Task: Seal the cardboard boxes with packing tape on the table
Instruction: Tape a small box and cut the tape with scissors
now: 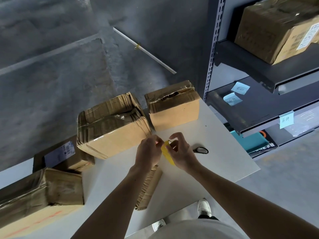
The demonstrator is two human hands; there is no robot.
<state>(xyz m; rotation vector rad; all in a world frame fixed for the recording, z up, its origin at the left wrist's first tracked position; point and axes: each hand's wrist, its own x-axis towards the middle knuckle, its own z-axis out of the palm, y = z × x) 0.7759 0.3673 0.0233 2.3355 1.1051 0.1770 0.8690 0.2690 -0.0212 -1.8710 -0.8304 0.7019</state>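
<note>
I see both hands meeting above the middle of the table (217, 157), and both are gripping the yellow tape (167, 155). The left hand (148, 152) pinches its upper end with curled fingers. The right hand (181, 152) holds it from the other side, thumb and fingers closed on it. The tape hangs between them, clear of the tabletop, and I cannot tell whether it is a roll seen edge-on or a loose strip.

A large cardboard box (114, 130) stands at the far edge, just beyond the left hand, with old tape across its closed flaps. A smaller box (174, 111) sits beside it at the far right corner, and its top seam gapes a little. Towards the left edge lies a labelled box (63, 156), with a crumpled box (41, 192) nearer to me. A flat piece of cardboard (150, 185) lies under the left forearm near the near edge.

Black-handled scissors (201, 150) lie on the table just right of the right hand. Past the right edge stands a metal shelf rack (259, 69) holding another carton (272, 28) and blue notes (240, 88).
</note>
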